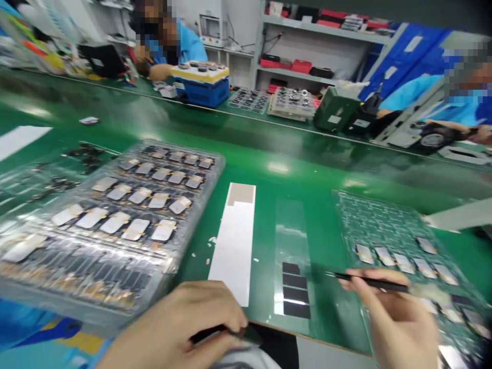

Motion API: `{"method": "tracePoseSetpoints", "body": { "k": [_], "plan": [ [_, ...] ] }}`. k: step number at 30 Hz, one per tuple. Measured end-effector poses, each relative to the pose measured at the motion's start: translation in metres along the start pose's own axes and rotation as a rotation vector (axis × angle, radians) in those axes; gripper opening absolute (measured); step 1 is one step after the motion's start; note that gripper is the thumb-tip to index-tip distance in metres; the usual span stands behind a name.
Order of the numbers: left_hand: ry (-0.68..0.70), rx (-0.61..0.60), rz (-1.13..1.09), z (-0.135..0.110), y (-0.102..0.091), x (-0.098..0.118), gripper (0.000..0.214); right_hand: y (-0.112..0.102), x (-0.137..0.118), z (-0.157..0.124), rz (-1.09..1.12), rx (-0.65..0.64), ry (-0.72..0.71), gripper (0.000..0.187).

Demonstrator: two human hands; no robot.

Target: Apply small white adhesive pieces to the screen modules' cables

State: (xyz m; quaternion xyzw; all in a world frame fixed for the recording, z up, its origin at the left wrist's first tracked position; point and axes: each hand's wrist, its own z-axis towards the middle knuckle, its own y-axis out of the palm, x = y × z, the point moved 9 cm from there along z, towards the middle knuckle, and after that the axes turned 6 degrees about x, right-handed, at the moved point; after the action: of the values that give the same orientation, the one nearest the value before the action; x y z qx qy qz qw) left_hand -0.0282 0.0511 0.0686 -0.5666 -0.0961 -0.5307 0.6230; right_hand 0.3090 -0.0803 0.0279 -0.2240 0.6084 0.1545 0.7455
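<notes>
My right hand [395,312] grips black tweezers [388,283], tips pointing left near a clear strip [290,230] that carries several black rectangular pieces [295,295]. Closed at the table's front edge, my left hand [188,323] pinches a dark, flat piece [209,333], mostly hidden by the fingers. Between the hands lies a white paper strip [234,246] with a beige patch at its far end. On the left, a clear plastic tray [192,220] holds rows of small white-faced parts with gold tabs. Beneath my right forearm is another clear tray [378,215], holding similar parts in its nearer rows.
Small dark parts [86,154] lie in clear trays at far left. Beyond a raised ledge stand a blue box [203,92], stacked trays [294,105] and a green box [332,110]. Two people in blue sit across the bench. White scraps [211,241] dot the green mat.
</notes>
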Motion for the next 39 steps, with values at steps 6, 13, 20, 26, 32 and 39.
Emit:
{"method": "tracePoseSetpoints", "body": {
  "k": [6, 13, 20, 26, 32, 39],
  "plan": [
    [0.111, -0.346, -0.176, 0.025, 0.117, 0.037, 0.014, 0.043, 0.025, -0.017, 0.118, -0.095, -0.029, 0.022],
    [0.191, -0.492, -0.151, 0.026, 0.162, 0.045, 0.019, 0.045, 0.038, -0.025, 0.068, -0.153, 0.002, 0.018],
    [0.200, -0.474, -0.099, 0.027, 0.162, 0.042, 0.022, 0.046, 0.039, -0.026, 0.070, -0.163, 0.026, 0.016],
    [0.188, -0.470, -0.108, 0.028, 0.161, 0.042, 0.022, 0.045, 0.042, -0.029, 0.047, -0.160, 0.071, 0.018],
    [0.189, -0.471, -0.124, 0.027, 0.161, 0.042, 0.022, 0.044, 0.042, -0.026, 0.042, -0.126, 0.094, 0.022],
    [0.053, -0.291, -0.299, 0.037, 0.139, 0.036, 0.015, 0.025, 0.047, -0.025, 0.329, 0.038, 0.253, 0.026]
  ]
}}
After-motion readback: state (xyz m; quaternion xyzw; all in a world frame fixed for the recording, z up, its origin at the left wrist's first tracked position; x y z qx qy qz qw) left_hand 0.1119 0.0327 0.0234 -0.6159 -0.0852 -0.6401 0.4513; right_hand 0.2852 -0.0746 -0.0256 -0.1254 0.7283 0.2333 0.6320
